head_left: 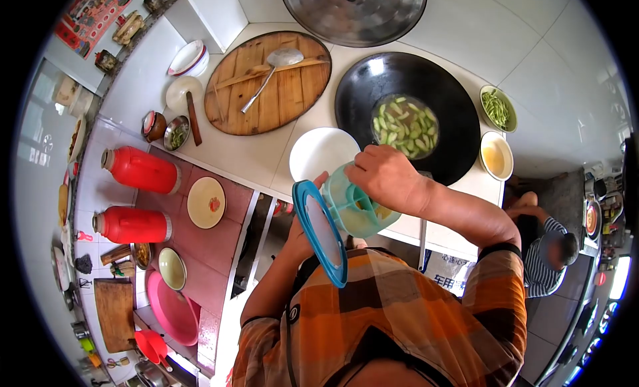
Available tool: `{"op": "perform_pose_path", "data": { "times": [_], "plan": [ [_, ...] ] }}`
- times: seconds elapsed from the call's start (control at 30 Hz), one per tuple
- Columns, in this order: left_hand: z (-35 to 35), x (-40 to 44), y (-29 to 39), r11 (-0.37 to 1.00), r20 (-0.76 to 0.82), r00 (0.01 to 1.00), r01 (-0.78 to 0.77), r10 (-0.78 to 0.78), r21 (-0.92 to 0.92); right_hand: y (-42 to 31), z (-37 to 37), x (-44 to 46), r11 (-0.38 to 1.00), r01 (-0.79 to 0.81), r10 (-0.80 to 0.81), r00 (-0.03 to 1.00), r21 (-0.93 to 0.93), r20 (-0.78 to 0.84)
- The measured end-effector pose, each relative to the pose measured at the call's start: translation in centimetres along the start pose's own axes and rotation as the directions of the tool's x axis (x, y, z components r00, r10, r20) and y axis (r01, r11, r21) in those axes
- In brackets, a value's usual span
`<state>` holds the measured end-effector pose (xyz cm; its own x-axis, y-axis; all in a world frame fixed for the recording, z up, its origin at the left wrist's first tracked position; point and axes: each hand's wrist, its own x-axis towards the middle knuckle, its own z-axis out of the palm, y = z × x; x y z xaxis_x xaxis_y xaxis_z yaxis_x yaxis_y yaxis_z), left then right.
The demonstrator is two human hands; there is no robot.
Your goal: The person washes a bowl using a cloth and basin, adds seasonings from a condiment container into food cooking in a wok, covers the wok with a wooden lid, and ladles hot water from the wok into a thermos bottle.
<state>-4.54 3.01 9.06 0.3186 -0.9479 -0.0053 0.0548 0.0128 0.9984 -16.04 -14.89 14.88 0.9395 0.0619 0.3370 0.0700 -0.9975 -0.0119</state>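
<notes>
My left hand [299, 235] holds a translucent green seasoning box [341, 199] over the counter's front edge; the box's raised blue-rimmed lid [324, 235] covers most of that hand. Inside the box there are dividers and some pale and yellowish contents. My right hand [387, 177] is closed, its fingers bent down at the box's far rim; what they grip is hidden. Just beyond, a black wok [459, 114] contains sliced green vegetables [404, 126] in liquid. A white bowl [323, 154] stands left of the wok, close to the box.
A metal spatula [263, 87] lies on a round wooden lid [226, 101]. Against the wall leans a large metal lid [373, 17]. Right of the wok are bowls of green strips [496, 111] and yellowish liquid [496, 156]. Two red thermoses [143, 171] stand left. Another person [549, 254] sits at right.
</notes>
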Motion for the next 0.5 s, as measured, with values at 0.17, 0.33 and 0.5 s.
{"op": "perform_pose_path", "data": {
  "times": [0.17, 0.33, 0.5],
  "plan": [
    [0.0, 0.2, -1.0, 0.993, 0.019, 1.0, -0.009, 0.011, -0.115, -0.1, 0.0, -0.1, 0.995, -0.096, 0.092, 0.989, 0.026, 0.114],
    [0.0, 0.3, -3.3, 0.985, 0.03, 0.998, 0.059, -0.054, -0.163, 0.1, 0.6, -0.9, 0.962, -0.127, 0.115, 0.991, 0.24, 0.063],
    [1.1, 0.6, -2.6, 0.993, 0.019, 0.997, 0.081, -0.079, -0.084, 1.1, -0.7, -1.1, 0.9, -0.293, 0.174, 0.92, 0.322, 0.352]
  ]
}}
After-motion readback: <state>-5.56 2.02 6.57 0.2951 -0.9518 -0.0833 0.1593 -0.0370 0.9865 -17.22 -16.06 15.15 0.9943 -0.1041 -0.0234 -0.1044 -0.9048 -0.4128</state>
